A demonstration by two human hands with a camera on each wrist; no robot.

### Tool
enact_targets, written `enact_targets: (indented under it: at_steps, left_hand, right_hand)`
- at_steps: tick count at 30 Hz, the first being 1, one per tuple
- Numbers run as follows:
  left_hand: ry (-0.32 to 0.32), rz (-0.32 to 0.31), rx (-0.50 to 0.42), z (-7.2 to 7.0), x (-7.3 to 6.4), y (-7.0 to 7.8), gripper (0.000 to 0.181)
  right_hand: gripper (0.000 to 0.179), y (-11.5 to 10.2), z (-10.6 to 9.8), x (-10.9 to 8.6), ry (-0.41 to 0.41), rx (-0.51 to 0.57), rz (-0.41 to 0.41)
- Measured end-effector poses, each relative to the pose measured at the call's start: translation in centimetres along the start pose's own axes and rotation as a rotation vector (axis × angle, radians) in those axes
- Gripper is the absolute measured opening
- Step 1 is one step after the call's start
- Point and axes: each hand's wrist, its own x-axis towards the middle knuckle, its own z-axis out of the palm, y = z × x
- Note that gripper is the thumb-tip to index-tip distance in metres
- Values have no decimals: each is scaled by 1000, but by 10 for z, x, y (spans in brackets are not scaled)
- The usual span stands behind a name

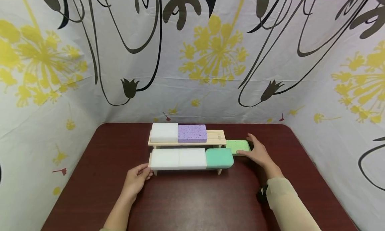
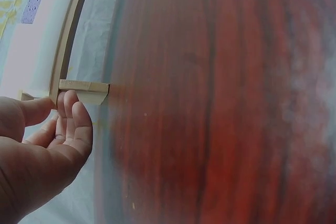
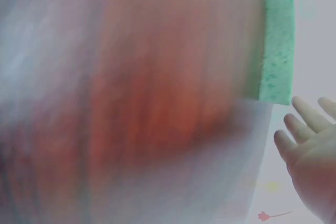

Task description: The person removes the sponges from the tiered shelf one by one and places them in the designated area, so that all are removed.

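My left hand (image 1: 135,181) is at the left end of the low front wooden stand (image 2: 84,86), pinching it between thumb and fingers beside a leg. Two white sponge blocks (image 1: 178,158) and a teal sponge (image 1: 219,158) lie in a row on this stand. At the right, my right hand (image 1: 258,153) spreads thumb and fingers around the near and far corners of a light green sponge (image 1: 237,146). That sponge lies on the table, partly hidden behind the teal one. In the right wrist view its speckled side shows just beyond my extended fingertips (image 3: 296,102).
Behind stands another wooden stand (image 1: 216,136), bearing a white block (image 1: 164,132) and a speckled purple sponge (image 1: 192,134), with bare wood at its right end. Everything is on a dark red-brown table (image 1: 192,201). A flower-printed cloth (image 1: 180,100) rises behind and at both sides.
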Motion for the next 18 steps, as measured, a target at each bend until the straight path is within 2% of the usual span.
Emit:
enact_targets:
  at_steps: [10,18]
  left_hand:
    - [-2,-1,0,0,2,-1,34]
    - [0,-4,0,0,2,0,33]
  right_hand:
    - [90,-29,-9,0,-1,141,-74]
    - [77,-54,-15,-2,21,209,-141]
